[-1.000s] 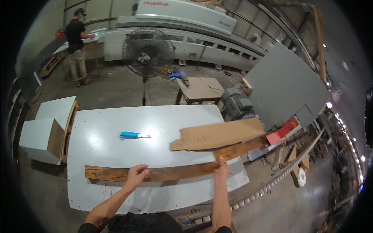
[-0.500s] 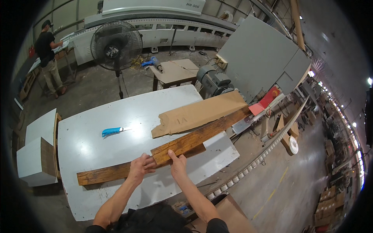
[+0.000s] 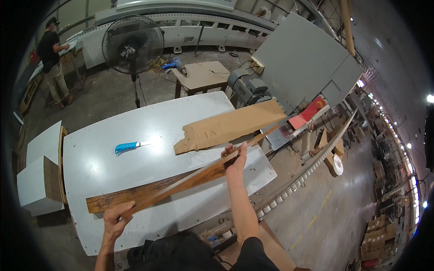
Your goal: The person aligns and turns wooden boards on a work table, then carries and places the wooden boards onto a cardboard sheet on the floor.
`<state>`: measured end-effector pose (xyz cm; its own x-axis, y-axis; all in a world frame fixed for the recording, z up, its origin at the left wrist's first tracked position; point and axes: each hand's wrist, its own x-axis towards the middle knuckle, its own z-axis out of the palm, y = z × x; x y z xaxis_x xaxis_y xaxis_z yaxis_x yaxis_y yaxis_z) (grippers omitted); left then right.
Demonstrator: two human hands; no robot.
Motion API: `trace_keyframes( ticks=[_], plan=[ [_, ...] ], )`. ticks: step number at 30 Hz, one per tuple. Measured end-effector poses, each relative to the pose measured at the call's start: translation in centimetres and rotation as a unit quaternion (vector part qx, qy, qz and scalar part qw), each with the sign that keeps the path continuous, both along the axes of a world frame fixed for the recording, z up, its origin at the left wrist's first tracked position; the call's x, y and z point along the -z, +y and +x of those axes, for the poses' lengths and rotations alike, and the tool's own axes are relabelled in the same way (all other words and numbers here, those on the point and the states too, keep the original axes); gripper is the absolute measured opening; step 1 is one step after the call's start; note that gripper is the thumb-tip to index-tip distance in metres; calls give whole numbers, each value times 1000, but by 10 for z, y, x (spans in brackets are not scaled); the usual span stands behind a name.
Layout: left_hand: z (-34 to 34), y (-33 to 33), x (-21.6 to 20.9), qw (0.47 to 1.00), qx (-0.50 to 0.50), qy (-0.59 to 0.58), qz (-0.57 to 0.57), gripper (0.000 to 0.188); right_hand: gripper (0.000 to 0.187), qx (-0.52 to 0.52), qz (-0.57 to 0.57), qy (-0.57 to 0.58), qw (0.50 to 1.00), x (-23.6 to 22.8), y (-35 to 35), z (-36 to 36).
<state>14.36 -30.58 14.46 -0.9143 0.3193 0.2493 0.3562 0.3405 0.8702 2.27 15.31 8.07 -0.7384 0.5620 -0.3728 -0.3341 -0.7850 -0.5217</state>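
Note:
A long brown wooden board (image 3: 192, 177) is held tilted on edge above the white table, its narrow edge facing up. My left hand (image 3: 118, 218) is closed round its near left end. Farther along the board, near its middle, my right hand (image 3: 236, 161) grips it from the right side. The far end reaches toward the red part of the machine. Under the held board, a second dark-grained wooden board (image 3: 110, 201) lies flat on the table (image 3: 101, 165), partly hidden. Beyond my hands lies a torn-ended sheet of brown cardboard (image 3: 230, 126).
A blue-handled knife (image 3: 126, 147) lies on the table. At the right stands a grey machine (image 3: 300, 63) with a motor (image 3: 248, 86) and red guard (image 3: 309, 113). A pedestal fan (image 3: 133, 45) and small table (image 3: 203, 76) stand behind. Another person (image 3: 52, 61) works far left.
The board has been turned from lying flat onto its edge. My left hand has moved left to its near end, and my right hand has slid farther along it.

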Motion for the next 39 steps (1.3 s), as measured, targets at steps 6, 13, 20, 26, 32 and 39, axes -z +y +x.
trace_keyframes(
  ticks=[6, 13, 20, 26, 32, 39],
  plan=[
    [38, -77, -6, 992, -65, -46, 99, 26, 69, 38, 23, 119, 992, 5, 62, 4],
    [37, -164, 12, 933, -284, -100, 197, 43, 34, 27, 328, -101, 939, 52, 94, 36],
    [-7, -205, 90, 930, -312, -182, 70, 53, 29, -11, 487, -199, 850, 91, 81, 38],
    [-32, -237, 180, 881, -407, -134, -198, 67, 31, -53, 789, -352, 501, 106, 77, 16],
    [-35, -198, 144, 913, -319, -256, 15, 27, 40, -204, 651, -355, 639, 110, 103, 22],
    [-36, -185, 117, 903, -321, -282, -39, 28, 36, -259, 578, -348, 692, 107, 94, 25]
  ],
)
